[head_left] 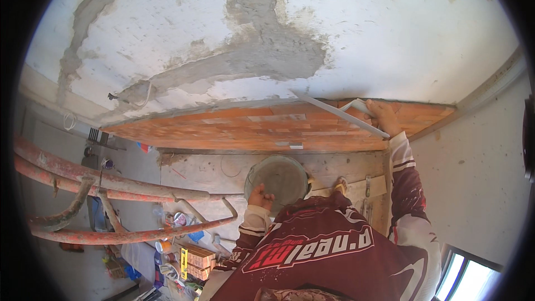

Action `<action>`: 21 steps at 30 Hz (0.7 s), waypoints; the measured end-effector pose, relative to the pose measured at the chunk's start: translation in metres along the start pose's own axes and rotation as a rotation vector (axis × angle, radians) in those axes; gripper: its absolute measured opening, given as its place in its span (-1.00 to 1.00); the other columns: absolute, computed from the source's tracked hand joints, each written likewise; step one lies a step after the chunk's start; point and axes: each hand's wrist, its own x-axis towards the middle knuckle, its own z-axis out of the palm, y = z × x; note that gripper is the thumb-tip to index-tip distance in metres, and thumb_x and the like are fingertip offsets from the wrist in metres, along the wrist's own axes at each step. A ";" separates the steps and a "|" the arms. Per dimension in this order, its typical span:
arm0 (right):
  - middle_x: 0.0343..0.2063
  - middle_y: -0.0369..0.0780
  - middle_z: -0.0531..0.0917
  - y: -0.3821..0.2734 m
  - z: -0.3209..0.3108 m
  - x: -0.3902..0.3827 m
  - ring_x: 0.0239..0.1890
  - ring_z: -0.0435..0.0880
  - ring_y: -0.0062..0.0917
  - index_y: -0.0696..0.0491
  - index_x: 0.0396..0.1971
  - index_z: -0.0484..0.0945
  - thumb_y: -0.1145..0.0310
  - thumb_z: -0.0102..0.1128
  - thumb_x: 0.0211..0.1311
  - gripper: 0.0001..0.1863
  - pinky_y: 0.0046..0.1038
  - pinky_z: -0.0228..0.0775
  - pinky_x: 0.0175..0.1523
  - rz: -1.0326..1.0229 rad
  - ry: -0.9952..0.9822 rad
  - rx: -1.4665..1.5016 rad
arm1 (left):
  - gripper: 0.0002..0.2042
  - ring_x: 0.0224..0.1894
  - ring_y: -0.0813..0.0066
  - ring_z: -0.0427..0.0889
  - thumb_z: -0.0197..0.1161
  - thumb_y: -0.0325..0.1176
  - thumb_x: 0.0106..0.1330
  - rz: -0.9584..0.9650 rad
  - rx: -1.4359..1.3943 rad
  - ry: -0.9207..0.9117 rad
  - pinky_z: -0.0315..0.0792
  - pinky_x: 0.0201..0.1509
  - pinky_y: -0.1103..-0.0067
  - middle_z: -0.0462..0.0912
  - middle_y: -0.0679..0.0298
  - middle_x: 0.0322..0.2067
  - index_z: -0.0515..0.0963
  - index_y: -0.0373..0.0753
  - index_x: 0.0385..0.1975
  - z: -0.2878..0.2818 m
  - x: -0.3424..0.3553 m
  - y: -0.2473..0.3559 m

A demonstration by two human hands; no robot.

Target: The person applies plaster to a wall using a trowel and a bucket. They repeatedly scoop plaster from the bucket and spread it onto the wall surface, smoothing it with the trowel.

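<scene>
Most of the ceiling (345, 28) is seen already coated in pale plaster, with rough grey patches of fresher mortar (262, 50) across its middle and left. A band of bare orange brick (262, 125), running from the left to the right wall, is left uncovered, so the coating is judged well advanced but not finished; only a few light smears are noted on the bricks.

A long metal straightedge (340, 114) is held flat against the brick band at its right end, slanting from the plastered edge toward the near right. It is gripped by the right hand (383, 116), whose fingers are curled shut around a handle on the blade.

Lower, near the middle, a round mortar pan (281, 178), filled with grey mix, is held up by the left hand (261, 196). Its fingers are closed over the pan's near left rim, though how tightly cannot quite be told at this size.

Rust-red scaffold tubes (111, 189) are seen on the left, with stacked bricks (198, 259) on the floor below.
</scene>
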 end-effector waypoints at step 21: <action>-0.60 -0.32 0.44 -0.014 -0.073 -0.012 -0.61 0.34 -0.73 0.21 -0.22 0.48 0.10 0.00 0.29 -0.59 -0.70 0.16 -0.57 0.059 -0.051 0.109 | -0.83 -0.60 0.55 0.28 0.14 -0.35 0.22 -0.010 0.012 -0.054 0.35 -0.43 0.42 0.26 0.44 -0.44 0.35 -0.06 -0.23 0.001 0.006 0.000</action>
